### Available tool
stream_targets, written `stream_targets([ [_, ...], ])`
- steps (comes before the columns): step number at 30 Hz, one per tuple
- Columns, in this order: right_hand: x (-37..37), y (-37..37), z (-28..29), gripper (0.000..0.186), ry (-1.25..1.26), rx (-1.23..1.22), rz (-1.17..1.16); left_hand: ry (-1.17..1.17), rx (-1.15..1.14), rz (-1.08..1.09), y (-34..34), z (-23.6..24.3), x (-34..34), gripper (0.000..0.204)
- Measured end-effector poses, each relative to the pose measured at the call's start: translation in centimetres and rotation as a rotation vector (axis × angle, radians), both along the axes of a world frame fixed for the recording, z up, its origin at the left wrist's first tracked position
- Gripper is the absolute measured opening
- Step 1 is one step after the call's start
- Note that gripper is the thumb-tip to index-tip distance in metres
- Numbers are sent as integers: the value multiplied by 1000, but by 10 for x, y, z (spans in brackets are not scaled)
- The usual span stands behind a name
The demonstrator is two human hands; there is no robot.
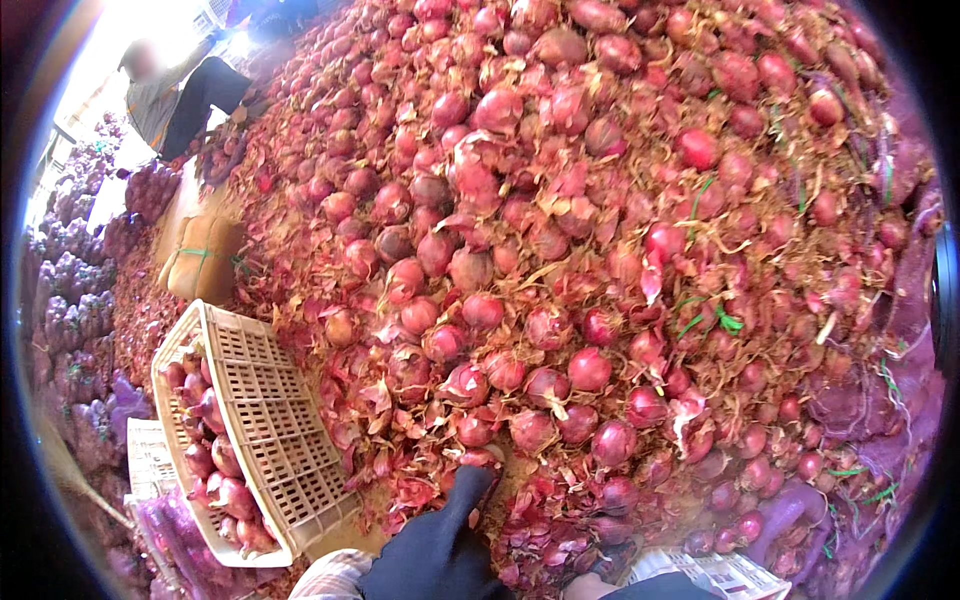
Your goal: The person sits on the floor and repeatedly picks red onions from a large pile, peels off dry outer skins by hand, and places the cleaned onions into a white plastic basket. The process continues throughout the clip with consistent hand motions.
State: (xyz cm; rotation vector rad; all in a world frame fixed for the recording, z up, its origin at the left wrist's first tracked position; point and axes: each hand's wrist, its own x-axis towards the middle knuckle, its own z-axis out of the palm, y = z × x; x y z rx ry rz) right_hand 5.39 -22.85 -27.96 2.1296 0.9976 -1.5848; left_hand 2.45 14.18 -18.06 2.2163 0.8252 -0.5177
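My left hand (440, 545), in a dark glove below a plaid cuff, reaches from the lower edge into a heap of red onions (590, 370). Its fingers are drawn together at a red onion (478, 458), and they look closed on it, though the glove hides part of the grip. Of my right hand (590, 588) only a small pale part shows at the bottom edge beside dark cloth. Its fingers are out of sight. Loose papery skins lie all around both hands.
A cream plastic crate (275, 420) holding onions stands tilted at the left. Behind it lies a tan bundle (203, 255) tied with green string. Purple mesh sacks (75, 350) line the left side. A person (165, 100) sits at the far left. Printed paper (700, 572) lies low right.
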Motion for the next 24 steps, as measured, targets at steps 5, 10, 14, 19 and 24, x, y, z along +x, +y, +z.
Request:
stream_targets([
  [5, 0, 4, 1, 29, 115, -21, 61, 63, 6, -19, -2, 10, -3, 30],
  [10, -10, -2, 2, 30, 182, -47, 117, 106, 2, -75, -3, 18, -15, 32],
  [14, -13, -7, 3, 30, 180, -70, 145, 89, -11, -160, 2, 20, -36, 32],
  [19, -17, -10, 18, 31, 147, -135, 143, 66, -49, -326, 20, 16, -45, 34],
  [24, -15, -11, 34, 32, 122, -196, 161, 225, -118, -701, 56, 9, -37, 35],
])
